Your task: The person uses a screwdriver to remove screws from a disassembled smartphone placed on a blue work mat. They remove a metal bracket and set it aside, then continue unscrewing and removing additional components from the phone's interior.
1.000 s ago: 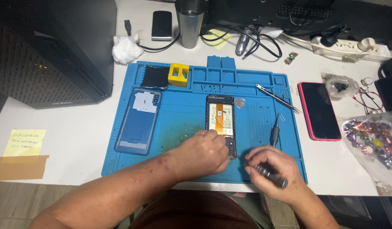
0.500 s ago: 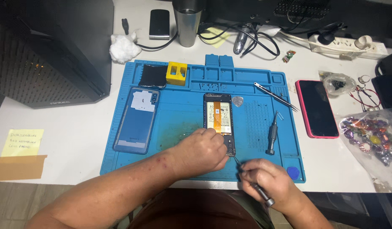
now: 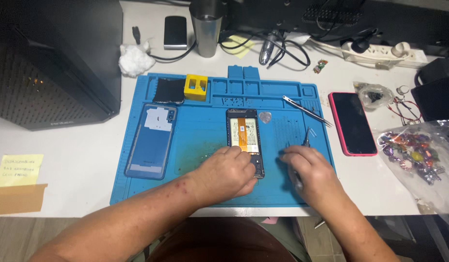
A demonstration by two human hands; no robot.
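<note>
An opened phone (image 3: 244, 133) with an orange flex strip lies face down in the middle of the blue repair mat (image 3: 195, 140). My left hand (image 3: 228, 173) rests on the phone's lower end and holds it down, hiding that part. My right hand (image 3: 308, 171) lies palm down on the mat just right of the phone, fingers curled over a thin grey tool (image 3: 298, 183) that shows only a little under the palm. The tip of a small screwdriver (image 3: 307, 139) pokes out above the right hand's fingers.
The phone's blue back cover (image 3: 151, 140), a yellow block (image 3: 196, 87), tweezers (image 3: 307, 110) and a pick (image 3: 266, 117) lie on the mat. A pink-cased phone (image 3: 351, 122) and a bag of sweets (image 3: 414, 155) are to the right. A black computer tower (image 3: 49, 63) stands left; a steel cup (image 3: 206, 26) stands behind.
My right hand has moved up from the table's front edge onto the mat beside the phone, covering most of the screwdriver lying there. My left hand stays on the phone.
</note>
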